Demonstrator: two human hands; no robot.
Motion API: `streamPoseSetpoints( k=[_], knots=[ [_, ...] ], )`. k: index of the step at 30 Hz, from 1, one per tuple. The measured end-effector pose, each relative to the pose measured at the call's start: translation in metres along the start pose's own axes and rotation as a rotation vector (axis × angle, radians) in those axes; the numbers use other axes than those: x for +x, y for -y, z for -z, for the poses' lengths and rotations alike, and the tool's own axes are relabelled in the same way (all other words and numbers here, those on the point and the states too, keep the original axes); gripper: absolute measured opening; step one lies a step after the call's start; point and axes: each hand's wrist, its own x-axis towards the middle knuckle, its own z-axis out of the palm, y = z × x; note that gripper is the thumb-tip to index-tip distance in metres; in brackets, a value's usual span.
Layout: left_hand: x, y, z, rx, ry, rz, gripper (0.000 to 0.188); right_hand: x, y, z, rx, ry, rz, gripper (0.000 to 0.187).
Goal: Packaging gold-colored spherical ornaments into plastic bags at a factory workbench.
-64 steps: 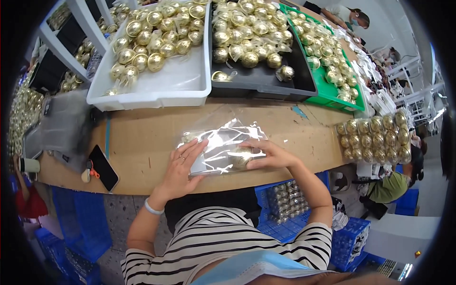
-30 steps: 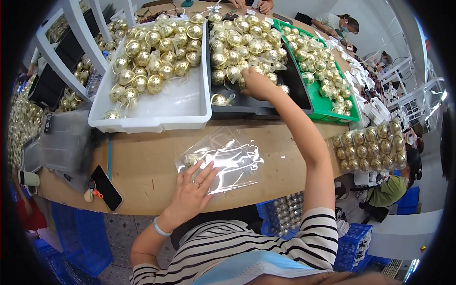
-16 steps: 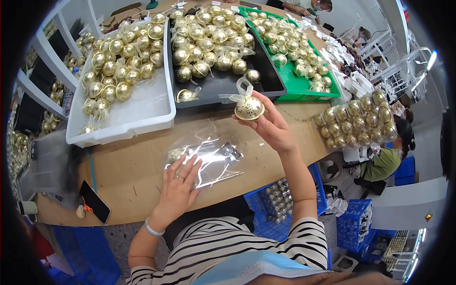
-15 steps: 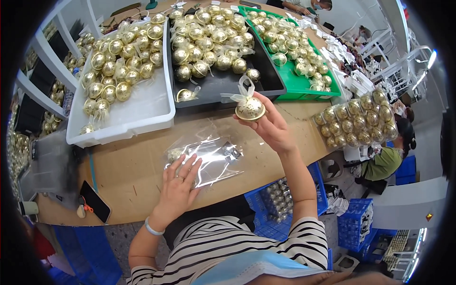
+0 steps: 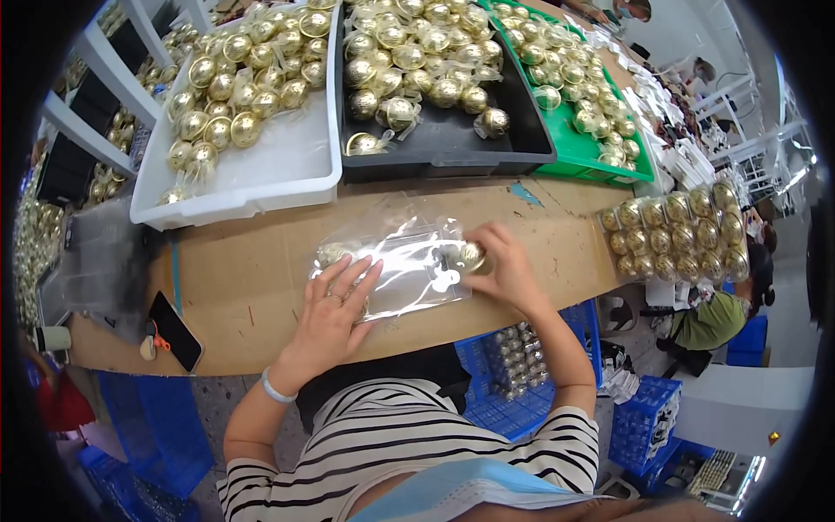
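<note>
A gold ball ornament (image 5: 470, 255) sits in my right hand (image 5: 509, 271), its fingers closed round it at the right end of a clear plastic packet (image 5: 404, 270). Whether the ball is inside the plastic or only against it, I cannot tell. My left hand (image 5: 335, 304) lies on the left part of the packet with its fingers stretched out. Beyond those fingertips another gold ball (image 5: 333, 253) shows through the plastic. Glare on the packet hides some of what lies under it.
Along the far side stand a white tray (image 5: 252, 202), a black tray (image 5: 452, 163) and a green tray (image 5: 631, 167) with gold balls. To the right is a clear pack of gold balls (image 5: 677, 235). A phone (image 5: 177, 332) lies at left; a blue crate (image 5: 487, 396) stands below the table edge.
My right hand has brought the gold ball down from beside the black tray to the packet's right end. My left hand stays on the packet. The whole view has shifted slightly.
</note>
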Motion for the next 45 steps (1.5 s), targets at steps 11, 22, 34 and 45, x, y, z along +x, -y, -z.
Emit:
streamPoseSetpoints(
  k=[11,22,34,45],
  knots=[
    [-0.005,0.015,-0.007,-0.037,-0.024,-0.059,0.085,0.048,0.025,-0.071,0.906,0.491,-0.298,0.057],
    [-0.003,0.008,-0.014,0.176,-0.016,-0.135,0.08,0.041,-0.008,-0.089,0.989,0.279,-0.466,0.059],
    [-0.004,-0.002,-0.003,0.214,0.053,-0.062,0.081,0.23,0.003,0.019,-0.503,0.114,0.25,0.076],
    [-0.003,0.001,-0.007,0.205,0.029,-0.067,0.077,0.161,0.034,0.061,-0.397,-0.314,0.124,0.057]
  ],
)
